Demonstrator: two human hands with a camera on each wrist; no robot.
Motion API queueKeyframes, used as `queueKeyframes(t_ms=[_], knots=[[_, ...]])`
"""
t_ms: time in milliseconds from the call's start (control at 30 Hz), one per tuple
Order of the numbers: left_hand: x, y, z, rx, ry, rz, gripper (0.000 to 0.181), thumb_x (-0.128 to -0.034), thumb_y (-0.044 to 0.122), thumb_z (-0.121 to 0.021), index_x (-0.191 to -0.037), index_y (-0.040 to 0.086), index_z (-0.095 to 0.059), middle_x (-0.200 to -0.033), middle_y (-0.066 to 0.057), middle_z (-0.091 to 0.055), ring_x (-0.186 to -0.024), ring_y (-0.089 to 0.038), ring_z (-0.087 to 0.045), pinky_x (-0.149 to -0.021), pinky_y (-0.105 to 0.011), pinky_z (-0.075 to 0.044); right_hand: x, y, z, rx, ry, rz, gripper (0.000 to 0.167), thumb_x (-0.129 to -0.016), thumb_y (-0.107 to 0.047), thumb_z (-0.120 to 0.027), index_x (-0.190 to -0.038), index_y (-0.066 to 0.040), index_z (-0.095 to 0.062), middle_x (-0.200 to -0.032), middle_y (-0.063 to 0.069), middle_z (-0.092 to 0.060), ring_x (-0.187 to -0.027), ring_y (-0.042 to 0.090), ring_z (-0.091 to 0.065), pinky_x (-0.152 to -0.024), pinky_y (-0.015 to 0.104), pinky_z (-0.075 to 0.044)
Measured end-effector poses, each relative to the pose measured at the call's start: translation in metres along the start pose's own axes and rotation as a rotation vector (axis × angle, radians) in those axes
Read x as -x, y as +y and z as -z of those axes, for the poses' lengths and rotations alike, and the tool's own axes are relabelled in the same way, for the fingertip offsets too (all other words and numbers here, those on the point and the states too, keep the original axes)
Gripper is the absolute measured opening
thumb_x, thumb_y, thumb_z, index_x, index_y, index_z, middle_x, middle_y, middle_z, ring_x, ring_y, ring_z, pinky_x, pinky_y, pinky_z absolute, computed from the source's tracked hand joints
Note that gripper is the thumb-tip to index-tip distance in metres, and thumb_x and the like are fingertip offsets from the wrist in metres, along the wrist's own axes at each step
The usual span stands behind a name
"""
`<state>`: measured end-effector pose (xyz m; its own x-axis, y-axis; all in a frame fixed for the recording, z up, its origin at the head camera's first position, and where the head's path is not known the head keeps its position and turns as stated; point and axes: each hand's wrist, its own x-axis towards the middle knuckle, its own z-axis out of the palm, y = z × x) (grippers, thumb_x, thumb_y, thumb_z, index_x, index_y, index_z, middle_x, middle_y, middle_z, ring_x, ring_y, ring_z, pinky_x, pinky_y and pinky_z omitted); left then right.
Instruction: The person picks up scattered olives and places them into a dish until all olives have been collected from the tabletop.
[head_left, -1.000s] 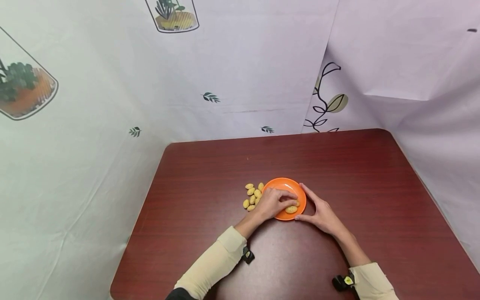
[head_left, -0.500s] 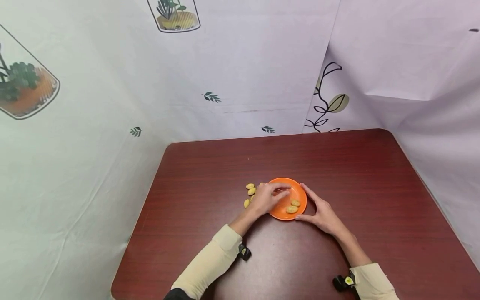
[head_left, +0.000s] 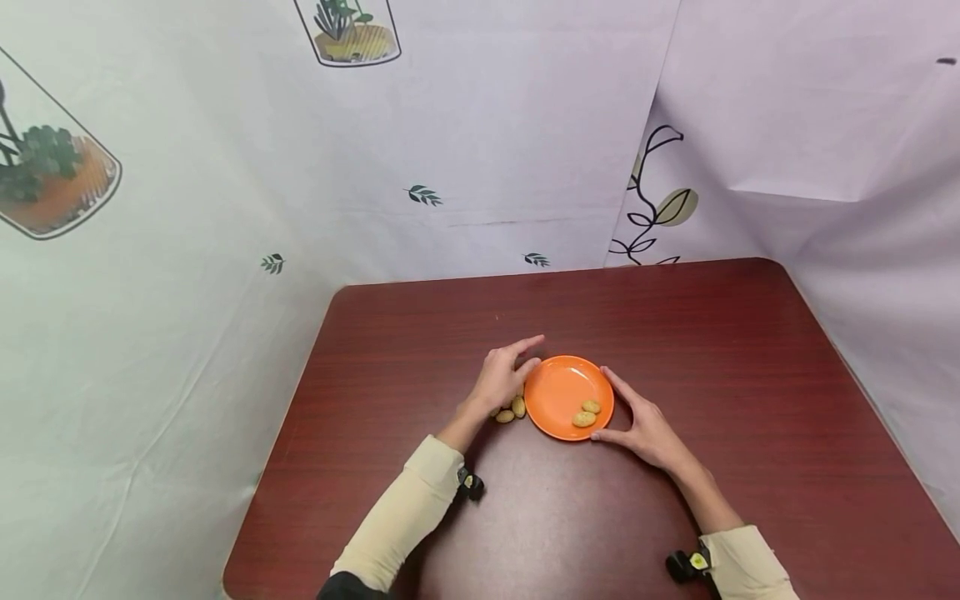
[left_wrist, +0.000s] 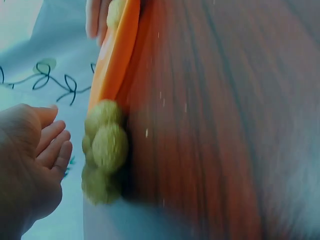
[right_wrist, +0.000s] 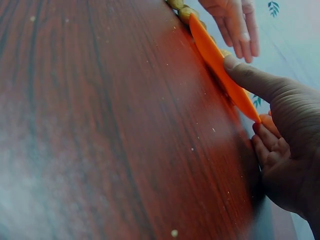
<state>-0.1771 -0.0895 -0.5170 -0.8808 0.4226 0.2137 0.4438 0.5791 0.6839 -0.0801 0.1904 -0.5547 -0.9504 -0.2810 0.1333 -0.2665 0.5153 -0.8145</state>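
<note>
As right fingers (head_left: 618, 384) hold a round plate (head_left: 552, 397), left fingers (head_left: 528, 342) extended, near bumpy oval nuggets (head_left: 518, 407)

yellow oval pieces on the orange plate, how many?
2. Both on the right half of the orange plate: near piece toward the person, far piece just beyond. Nothing hidden there; left hand covers some off-plate pieces, not counted.

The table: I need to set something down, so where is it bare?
Bare: the table beyond the orange plate towards the patterned backdrop, outward of both sleeves, and between them; also the plate's left half. Crowded: just left of the plate, with yellow pieces and the left hand, and its right rim, held by the right hand.
</note>
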Motion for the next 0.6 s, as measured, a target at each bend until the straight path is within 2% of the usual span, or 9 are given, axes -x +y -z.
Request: queueKeyframes(t_ms=[133, 233, 400, 600], knots=[[0.001, -0.009, 0.007, -0.016, -0.098, 0.025, 0.048, -0.1069, 0.012, -0.066, -0.154, 0.008, -0.057, -0.15, -0.007, -0.062, -0.138, -0.024, -0.059, -0.113, -0.044, -0.048, 0.0, 0.0, 0.0, 0.003, -0.001, 0.0, 0.113, -0.078, -0.034, -0.098, -0.167, -0.009, -0.033, -0.167, 0.017, -0.04, -0.15, 0.043, -0.04, -0.117, 0.066, -0.034], [0.001, -0.015, 0.011, -0.044, -0.163, 0.009, 0.05, -0.1072, 0.01, -0.064, -0.156, 0.007, -0.054, -0.152, -0.007, -0.06, -0.139, -0.025, -0.058, -0.115, -0.045, -0.046, 0.0, 0.0, 0.0, 0.004, -0.002, -0.002, 0.113, -0.078, -0.034, -0.098, -0.167, -0.008, -0.033, -0.167, 0.017, -0.039, -0.15, 0.043, -0.04, -0.117, 0.066, -0.034], [0.002, -0.021, 0.013, -0.067, -0.225, -0.021, 0.048, -0.1081, 0.01, -0.062, -0.155, 0.007, -0.055, -0.153, -0.008, -0.059, -0.139, -0.025, -0.057, -0.116, -0.045, -0.045, 0.001, 0.0, 0.0, 0.002, -0.002, -0.002, 0.113, -0.078, -0.034, -0.097, -0.167, -0.008, -0.033, -0.167, 0.017, -0.04, -0.15, 0.043, -0.04, -0.117, 0.066, -0.034], [0.002, -0.023, 0.019, -0.081, -0.296, -0.021, 0.045, -0.1102, 0.013, -0.059, -0.155, 0.009, -0.056, -0.153, -0.007, -0.059, -0.139, -0.023, -0.057, -0.117, -0.045, -0.044, 0.0, 0.0, 0.0, -0.002, -0.003, -0.001, 0.113, -0.078, -0.035, -0.097, -0.168, -0.01, -0.033, -0.168, 0.016, -0.039, -0.151, 0.043, -0.04, -0.118, 0.066, -0.034]])
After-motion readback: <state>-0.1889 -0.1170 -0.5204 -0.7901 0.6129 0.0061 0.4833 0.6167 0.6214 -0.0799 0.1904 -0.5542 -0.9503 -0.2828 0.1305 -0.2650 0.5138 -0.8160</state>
